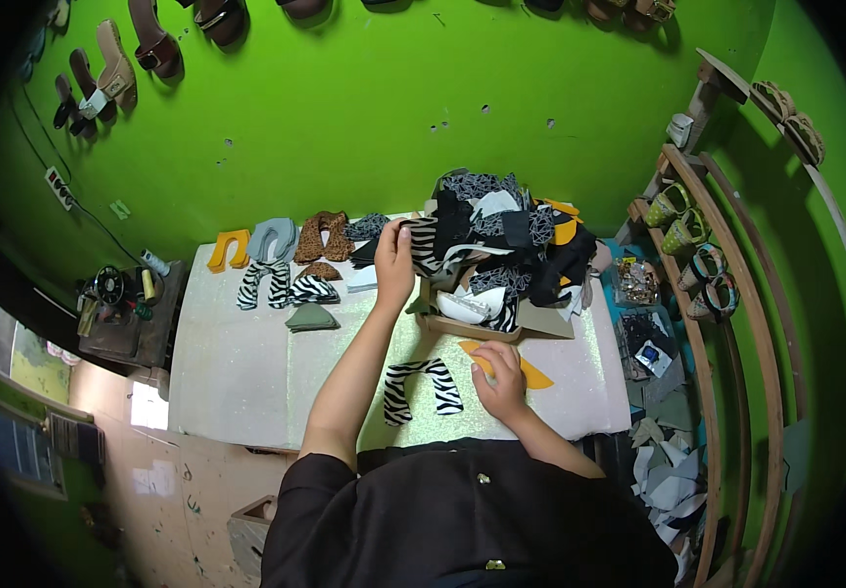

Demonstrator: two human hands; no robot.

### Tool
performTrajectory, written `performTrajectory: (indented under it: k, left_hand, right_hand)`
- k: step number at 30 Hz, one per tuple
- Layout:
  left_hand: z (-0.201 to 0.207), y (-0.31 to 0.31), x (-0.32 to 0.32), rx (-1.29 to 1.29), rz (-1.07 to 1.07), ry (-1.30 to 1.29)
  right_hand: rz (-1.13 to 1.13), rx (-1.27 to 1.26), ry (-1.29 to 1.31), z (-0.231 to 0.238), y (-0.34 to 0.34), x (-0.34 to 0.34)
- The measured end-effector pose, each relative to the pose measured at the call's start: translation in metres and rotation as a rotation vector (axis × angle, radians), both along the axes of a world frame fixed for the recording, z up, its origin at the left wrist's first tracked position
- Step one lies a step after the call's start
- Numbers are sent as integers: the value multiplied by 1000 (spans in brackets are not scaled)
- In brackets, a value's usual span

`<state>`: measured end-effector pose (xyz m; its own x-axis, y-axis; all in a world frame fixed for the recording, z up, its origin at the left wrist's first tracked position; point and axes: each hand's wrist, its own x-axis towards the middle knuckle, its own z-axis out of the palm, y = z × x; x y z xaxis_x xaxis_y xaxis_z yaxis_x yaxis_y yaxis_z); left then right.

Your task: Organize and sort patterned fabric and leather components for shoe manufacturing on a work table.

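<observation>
My left hand (396, 267) is raised at the front of a heaped cardboard box, its fingers closed on a zebra-striped fabric piece (424, 243). Lower down, my right hand (501, 382) lies over a yellow fabric piece (537, 376) on the table, fingers bent and the thumb apart from them. Between my forearms rests a zebra-striped arch-shaped piece (396, 394), flat on the tabletop. The cardboard box (545, 321) overflows with black, grey-patterned, white and yellow scraps (501, 227).
Sorted stacks line the table's (237, 377) far left: yellow (230, 251), grey (272, 238), leopard-print (323, 235), zebra and green pieces (311, 317). A sewing machine (109, 286) stands at left. Wooden racks (726, 372) with sandals rise at right, beside piled scraps (668, 480).
</observation>
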<state>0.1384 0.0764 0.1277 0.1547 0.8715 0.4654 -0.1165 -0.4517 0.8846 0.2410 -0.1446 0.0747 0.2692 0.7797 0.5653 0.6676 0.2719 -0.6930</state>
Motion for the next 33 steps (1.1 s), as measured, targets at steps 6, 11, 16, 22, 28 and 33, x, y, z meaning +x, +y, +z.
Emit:
performTrajectory:
  k: [6, 11, 16, 22, 28, 33]
  left_hand:
    - [26, -26, -26, 109, -91, -141]
    - [46, -65, -47, 625, -244, 458]
    - [26, -109, -44, 548, -357, 553]
    - [4, -122, -59, 370, -349, 616]
    - [-18, -119, -75, 513, -63, 730]
    - [-47, -117, -87, -6, 214, 460]
  right_hand:
    - [6, 96, 51, 16, 9, -10]
    - [14, 154, 164, 19, 3, -20]
    - [7, -36, 89, 21, 3, -26]
    - [116, -137, 259, 35, 5, -14]
    - [186, -91, 726, 31, 7, -13]
    - [262, -75, 922, 22, 4, -15]
